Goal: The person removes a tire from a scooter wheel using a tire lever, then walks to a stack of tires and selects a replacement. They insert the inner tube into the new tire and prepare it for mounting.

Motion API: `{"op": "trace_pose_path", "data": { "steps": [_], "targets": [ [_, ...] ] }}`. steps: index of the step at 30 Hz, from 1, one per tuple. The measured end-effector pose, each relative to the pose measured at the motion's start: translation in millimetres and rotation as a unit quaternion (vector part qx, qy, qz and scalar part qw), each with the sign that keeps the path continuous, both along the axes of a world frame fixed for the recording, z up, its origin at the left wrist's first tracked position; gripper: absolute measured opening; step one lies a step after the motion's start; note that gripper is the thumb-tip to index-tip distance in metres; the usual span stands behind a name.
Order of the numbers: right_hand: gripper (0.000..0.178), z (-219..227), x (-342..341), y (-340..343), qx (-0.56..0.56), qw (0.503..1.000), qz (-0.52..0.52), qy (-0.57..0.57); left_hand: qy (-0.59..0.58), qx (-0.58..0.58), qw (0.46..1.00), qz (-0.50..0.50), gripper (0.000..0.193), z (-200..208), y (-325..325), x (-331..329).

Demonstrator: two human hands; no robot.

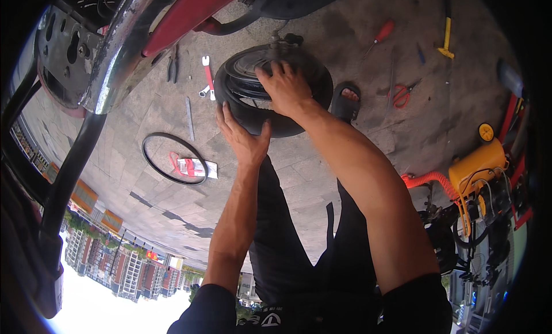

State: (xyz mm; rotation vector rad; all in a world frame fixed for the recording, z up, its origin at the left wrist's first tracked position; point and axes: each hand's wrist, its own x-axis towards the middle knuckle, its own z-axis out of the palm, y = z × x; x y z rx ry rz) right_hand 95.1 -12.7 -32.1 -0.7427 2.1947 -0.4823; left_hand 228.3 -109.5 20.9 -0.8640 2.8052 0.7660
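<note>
A black tire [282,126] lies on the paving in front of me, around a dark wheel rim [244,66]. A light gap shows between tire and rim on the near side. My left hand [246,143] presses on the tire's near-left outer side, its fingers and thumb spread wide. Across the top of the wheel rests my right hand [286,90], palm down, thumb apart from the fingers, the fingertips on the rim. Under the right palm, the contact with the tire is partly hidden.
Left lie pliers [172,68], a red-handled wrench [208,78], a flat metal bar [189,119] and a black rubber ring [150,161]. Right are a screwdriver [383,32], scissors [402,97], a hammer [447,35] and a yellow compressor tank [477,168]. A vehicle frame [118,55] overhangs the left.
</note>
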Motion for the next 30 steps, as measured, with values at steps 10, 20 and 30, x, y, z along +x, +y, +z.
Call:
{"op": "trace_pose_path", "data": {
  "steps": [10,20,30],
  "targets": [
    [0.091,-19,-8,71,-0.170,0.949,-0.257,0.064,-0.072,-0.012,0.929,-0.362,0.091,-41,-46,-94],
    [0.071,-69,52,105,-0.092,0.424,-0.790,-0.433,-0.140,-0.111,0.866,-0.468,0.082,-56,39,-154],
    [0.055,-100,48,110,-0.192,0.321,-0.807,-0.457,-0.060,-0.057,0.872,-0.483,0.045,-63,42,-190]
  ]
}}
